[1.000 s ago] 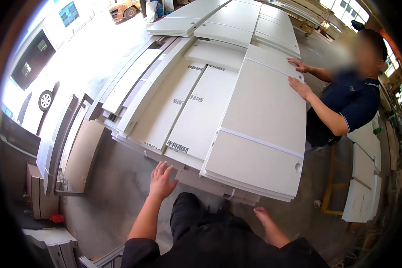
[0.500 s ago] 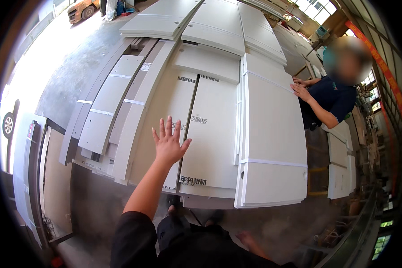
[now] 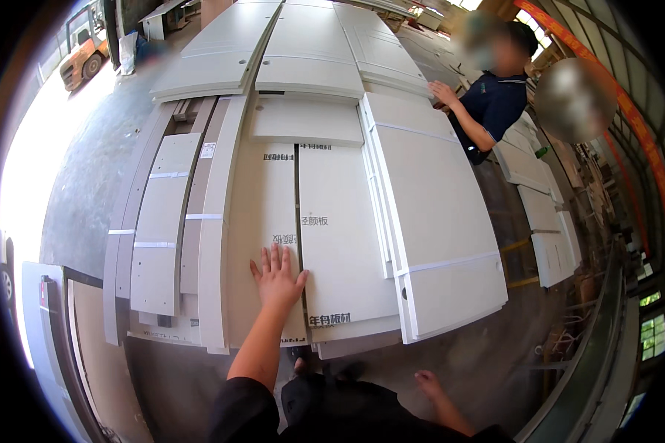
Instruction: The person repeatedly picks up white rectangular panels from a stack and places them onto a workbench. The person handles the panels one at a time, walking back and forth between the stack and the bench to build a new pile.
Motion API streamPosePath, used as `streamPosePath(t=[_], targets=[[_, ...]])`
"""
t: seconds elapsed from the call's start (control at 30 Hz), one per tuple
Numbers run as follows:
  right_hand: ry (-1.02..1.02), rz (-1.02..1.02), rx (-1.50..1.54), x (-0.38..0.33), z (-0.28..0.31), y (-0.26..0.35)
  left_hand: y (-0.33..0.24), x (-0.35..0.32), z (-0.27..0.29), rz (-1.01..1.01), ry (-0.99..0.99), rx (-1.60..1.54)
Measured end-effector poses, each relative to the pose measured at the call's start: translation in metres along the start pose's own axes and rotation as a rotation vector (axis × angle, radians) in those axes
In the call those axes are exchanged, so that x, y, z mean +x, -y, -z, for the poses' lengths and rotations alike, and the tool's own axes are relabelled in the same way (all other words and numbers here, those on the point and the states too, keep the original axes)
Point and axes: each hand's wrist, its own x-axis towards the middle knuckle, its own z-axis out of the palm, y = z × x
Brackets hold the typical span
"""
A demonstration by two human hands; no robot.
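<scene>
My left hand [image 3: 278, 286] lies open, fingers spread, on the left one of two pale boards in the middle of a wide stack. This left board [image 3: 255, 199] and the right board [image 3: 338, 255] have a narrow dark gap between them and dark printing on their faces. Low at my side hangs my right hand [image 3: 430, 385], fingers loosely apart, with nothing seen in it and away from the boards. To the right of the boards lies a strapped bundle of white panels [image 3: 440, 199]. A shorter pale panel [image 3: 308, 120] rests across their far ends.
Strapped narrow panels [image 3: 157, 229] lie on the left. More white panels [image 3: 310, 37] cover the far end. A co-worker [image 3: 488, 111] stands at the far right, one hand at the stack. A forklift [image 3: 85, 55] is outside. Upright boards [image 3: 100, 354] stand at lower left.
The view has shifted, and I stand farther left along the stack. My left hand has come down onto the left board. The co-worker appears farther away, and my right hand has risen slightly.
</scene>
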Motion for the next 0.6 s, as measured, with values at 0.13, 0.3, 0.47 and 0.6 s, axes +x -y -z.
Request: streamPosePath(t=[0.13, 0.3, 0.47, 0.6], targets=[[-0.004, -0.036, 0.04, -0.031, 0.003, -0.009, -0.009, -0.003, 0.003, -0.007, 0.001, 0.035], [0.029, 0.077, -0.17, -0.038, -0.003, -0.033, -0.026, -0.003, 0.006, -0.021, 0.014, 0.065], [0.159, 0.04, -0.301, -0.052, 0.002, -0.123, -0.011, -0.053, -0.044, -0.076, -0.282, 0.192], [-0.053, 0.099, -0.015, -0.055, 0.029, -0.187, -0.028, -0.112, -0.034, -0.016, 0.168, 0.563]])
